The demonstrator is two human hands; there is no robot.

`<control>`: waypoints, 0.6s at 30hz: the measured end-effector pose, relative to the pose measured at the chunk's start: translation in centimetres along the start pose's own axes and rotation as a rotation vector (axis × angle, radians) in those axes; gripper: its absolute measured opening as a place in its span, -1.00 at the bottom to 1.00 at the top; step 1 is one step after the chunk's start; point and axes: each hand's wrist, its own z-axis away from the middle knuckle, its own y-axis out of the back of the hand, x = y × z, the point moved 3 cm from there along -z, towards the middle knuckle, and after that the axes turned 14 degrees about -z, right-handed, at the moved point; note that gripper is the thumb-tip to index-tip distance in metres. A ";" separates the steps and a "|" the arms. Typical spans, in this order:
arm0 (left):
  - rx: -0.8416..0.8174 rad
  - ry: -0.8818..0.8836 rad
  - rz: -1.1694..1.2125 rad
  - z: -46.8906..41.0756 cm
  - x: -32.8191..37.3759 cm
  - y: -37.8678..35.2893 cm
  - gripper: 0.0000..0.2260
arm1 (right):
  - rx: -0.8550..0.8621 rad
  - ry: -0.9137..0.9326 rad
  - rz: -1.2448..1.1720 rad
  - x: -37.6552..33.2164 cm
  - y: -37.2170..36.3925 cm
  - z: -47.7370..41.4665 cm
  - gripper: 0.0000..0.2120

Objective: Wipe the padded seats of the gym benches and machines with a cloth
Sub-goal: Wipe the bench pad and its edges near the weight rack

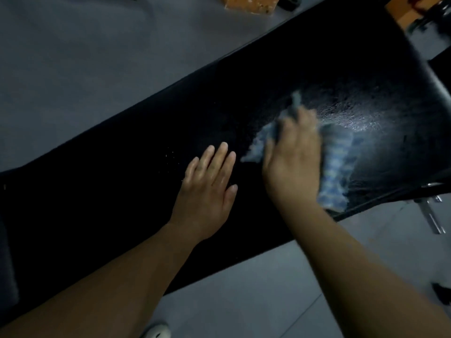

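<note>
Padded seat (pixel 244 98), black, part-wiped: wet sheen at frame right by blue cloth (pixel 339 152) gripped by right hand (pixel 292 154); lower-left stretch seemingly pending, left hand (pixel 207 181) flat, fingers straight.

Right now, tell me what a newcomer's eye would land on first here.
The blue checked cloth, held by the right hand, presses on the black bench pad right of centre, next to a wet shiny patch. The left hand lies flat on the pad just left of it, fingers straight.
</note>
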 end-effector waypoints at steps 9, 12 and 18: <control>-0.066 -0.143 0.023 -1.4 -4.5 2.2 -0.42 | -0.257 -0.009 0.299 2.6 3.0 2.9 -0.48; -0.112 -0.107 -0.004 -2.9 -6.7 2.0 -0.39 | -0.152 -0.201 0.288 -1.2 -0.8 -1.4 -0.43; -0.094 -0.119 0.009 -2.6 -9.3 1.8 -0.39 | -0.464 0.209 0.244 -4.7 -2.6 7.6 -0.45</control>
